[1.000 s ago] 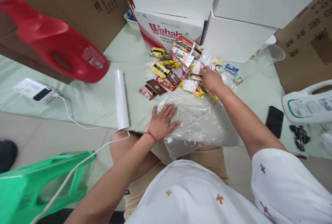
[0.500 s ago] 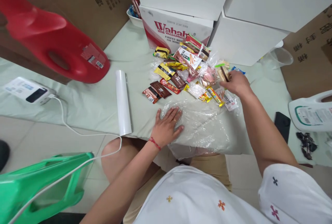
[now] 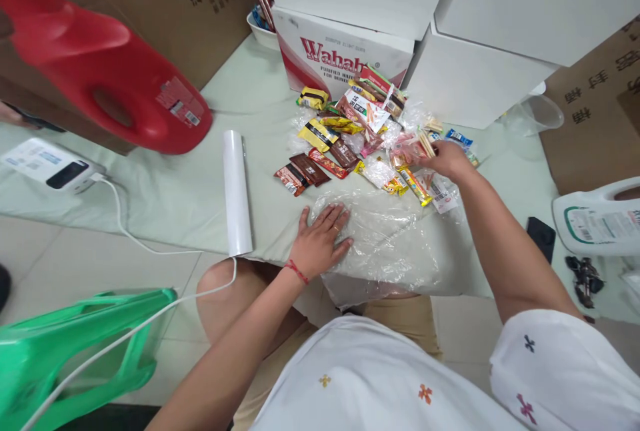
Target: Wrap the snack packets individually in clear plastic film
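Observation:
My left hand (image 3: 320, 244) lies flat with its fingers apart, pressing on the left edge of a clear plastic sheet (image 3: 385, 238) spread over the front of the table. Beyond the sheet is a pile of wrapped snacks (image 3: 345, 124) in brown, yellow, red and clear wrappers. At the right side of this pile, my right hand (image 3: 450, 159) is closed on a pale, layered wafer-like snack (image 3: 427, 144); its fingertips are partly hidden. A yellow-wrapped bar (image 3: 416, 186) lies just left of that hand, and a blue packet (image 3: 459, 138) sits behind it.
A white plastic-film roll (image 3: 237, 191) lies left of my left hand. Large bottles, one red (image 3: 145, 98) and one white (image 3: 600, 214), flank the table. White boxes (image 3: 480, 78) stand behind the snacks. A cable (image 3: 150, 252) hangs above a green stool (image 3: 125, 344).
My right hand has turned and shifted slightly left; the brown-filled snack seen in it before now shows as a pale, layered edge. A blue packet behind it is more exposed. My left hand stays put.

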A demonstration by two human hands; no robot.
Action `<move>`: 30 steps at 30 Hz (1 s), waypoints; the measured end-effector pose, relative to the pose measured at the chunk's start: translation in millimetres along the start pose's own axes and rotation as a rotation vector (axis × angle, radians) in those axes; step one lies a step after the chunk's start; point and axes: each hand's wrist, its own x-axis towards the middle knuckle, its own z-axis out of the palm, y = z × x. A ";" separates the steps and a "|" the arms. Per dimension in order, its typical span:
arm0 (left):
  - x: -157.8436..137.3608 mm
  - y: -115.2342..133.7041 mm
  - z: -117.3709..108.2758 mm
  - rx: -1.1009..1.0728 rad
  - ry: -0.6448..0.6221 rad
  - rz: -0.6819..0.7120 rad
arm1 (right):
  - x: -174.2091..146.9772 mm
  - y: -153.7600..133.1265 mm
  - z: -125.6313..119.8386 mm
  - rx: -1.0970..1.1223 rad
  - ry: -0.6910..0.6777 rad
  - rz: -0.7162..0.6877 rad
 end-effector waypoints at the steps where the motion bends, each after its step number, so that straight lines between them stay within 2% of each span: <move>1: 0.1 -0.1 0.3 -0.001 0.000 -0.001 | -14.2 5.1 -11.1 -0.007 0.011 -0.022; 3: 0.1 -0.1 0.5 -0.001 -0.002 -0.001 | -49.0 4.8 -28.2 -0.042 0.011 -0.076; 6: -0.8 0.3 0.2 0.004 -0.012 -0.005 | -106.7 -17.3 -28.2 0.006 -0.073 -0.319; 8: -1.5 0.1 0.2 0.011 -0.022 -0.011 | -138.0 -37.2 -8.7 -0.020 -0.194 -0.493; 10: -1.0 -2.0 0.9 0.018 -0.033 -0.013 | -156.4 -52.5 20.0 -0.114 -0.309 -0.620; 12: 1.5 -7.0 1.4 0.024 -0.044 -0.009 | -161.4 -58.1 47.2 -0.190 -0.390 -0.704; 14: 4.8 -14.1 -0.4 0.026 -0.060 0.011 | -158.7 -54.2 63.6 -0.184 -0.422 -0.762; 16: 5.2 -20.2 -6.7 0.022 -0.048 0.046 | -156.4 -44.0 65.1 -0.112 -0.398 -0.806; 18: -2.6 -21.2 -16.7 0.016 0.044 0.086 | -162.1 -30.5 55.1 -0.019 -0.311 -0.843; 21: -35.4 -9.9 -26.5 -0.005 0.254 0.196 | -192.8 -5.3 38.4 0.097 -0.146 -0.851; 22: -50.6 -3.9 -24.8 -0.017 0.285 0.265 | -207.7 4.4 37.1 0.108 -0.113 -0.848; 24: -80.8 7.9 -11.7 -0.012 0.312 0.446 | -238.6 24.2 43.8 0.073 -0.098 -0.846; 26: -102.6 15.4 10.8 0.063 0.278 0.566 | -263.8 41.8 60.2 -0.001 -0.086 -0.827; 28: -110.4 16.9 33.1 0.148 0.230 0.547 | -277.3 53.4 77.9 -0.028 -0.041 -0.776; 30: -106.3 15.0 45.7 0.168 0.282 0.520 | -278.1 57.9 88.2 0.038 -0.019 -0.743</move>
